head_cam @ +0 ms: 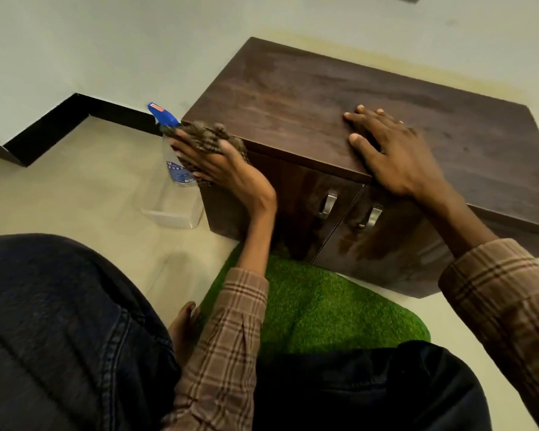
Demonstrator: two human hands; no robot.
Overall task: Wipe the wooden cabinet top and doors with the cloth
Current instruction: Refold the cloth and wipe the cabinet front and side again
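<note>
A low dark wooden cabinet (308, 98) stands against the wall, with two front doors (383, 244) that carry metal handles (329, 204). Damp streaks show on the top and on the right door. My left hand (231, 169) presses a brown patterned cloth (206, 136) against the cabinet's upper left front corner. Fingers spread, my right hand (395, 157) lies flat on the top near its front edge and holds nothing.
A clear spray bottle with a blue trigger (168, 132) stands on the floor just left of the cabinet, beside a clear plastic container (171, 209). A green grass-like mat (330, 309) lies in front of the doors. My knees and a bare foot (184, 325) fill the foreground.
</note>
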